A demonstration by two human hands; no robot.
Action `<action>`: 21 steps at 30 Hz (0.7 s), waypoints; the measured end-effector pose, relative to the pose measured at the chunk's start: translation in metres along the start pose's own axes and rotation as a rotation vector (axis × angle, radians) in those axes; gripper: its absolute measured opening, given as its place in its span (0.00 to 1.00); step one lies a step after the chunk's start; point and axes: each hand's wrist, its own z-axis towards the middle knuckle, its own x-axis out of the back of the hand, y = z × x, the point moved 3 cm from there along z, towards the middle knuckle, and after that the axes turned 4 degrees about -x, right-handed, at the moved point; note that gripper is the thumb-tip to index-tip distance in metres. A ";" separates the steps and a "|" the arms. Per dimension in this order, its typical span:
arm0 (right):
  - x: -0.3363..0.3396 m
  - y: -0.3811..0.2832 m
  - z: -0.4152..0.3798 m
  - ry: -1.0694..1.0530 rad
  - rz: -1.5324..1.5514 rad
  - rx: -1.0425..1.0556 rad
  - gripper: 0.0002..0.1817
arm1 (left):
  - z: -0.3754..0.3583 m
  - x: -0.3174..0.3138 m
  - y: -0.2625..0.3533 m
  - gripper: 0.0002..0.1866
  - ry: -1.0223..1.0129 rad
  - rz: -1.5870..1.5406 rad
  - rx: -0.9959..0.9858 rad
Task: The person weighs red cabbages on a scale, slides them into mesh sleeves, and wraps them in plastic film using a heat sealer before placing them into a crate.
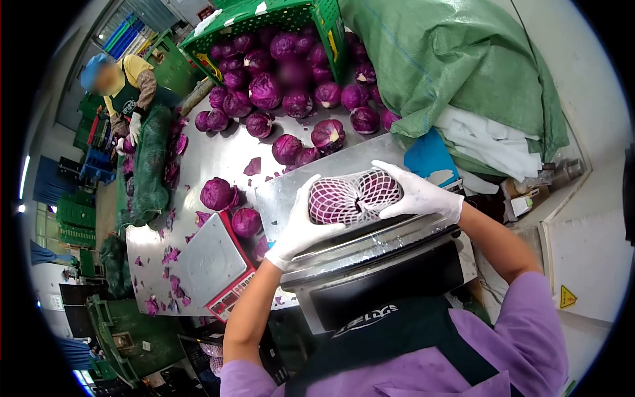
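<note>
A pair of red cabbages in white foam netting (334,200) sits between my two white-gloved hands, just over the metal machine top. The netting narrows to a dark puckered spot between the two round halves. My left hand (301,228) cups the left end, thumb along the lower front. From the other side, my right hand (420,193) holds the right end, fingers over the back and thumb in front. Beneath them is a wrapping machine (390,249) with a shiny film-like strip along its front.
Loose red cabbages (266,90) spill from a tipped green crate (329,33). A red scale (213,258) stands on the left among leaf scraps. A green woven sack (456,53) slumps at the back right. At far left, a co-worker (135,86) stands by green mesh sacks (155,159).
</note>
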 end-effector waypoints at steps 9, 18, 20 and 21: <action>0.019 0.023 -0.029 0.099 -0.240 0.103 0.59 | -0.048 0.020 0.016 0.64 0.016 0.451 -0.054; 0.046 0.040 -0.129 -0.075 -1.459 0.227 0.31 | -0.132 0.044 -0.029 0.30 -0.386 1.539 -0.465; 0.044 0.041 -0.114 -0.075 -1.463 0.321 0.32 | -0.116 0.035 -0.030 0.31 -0.324 1.572 -0.493; 0.042 0.050 -0.105 -0.035 -1.399 0.407 0.31 | -0.108 0.028 -0.027 0.30 -0.285 1.528 -0.513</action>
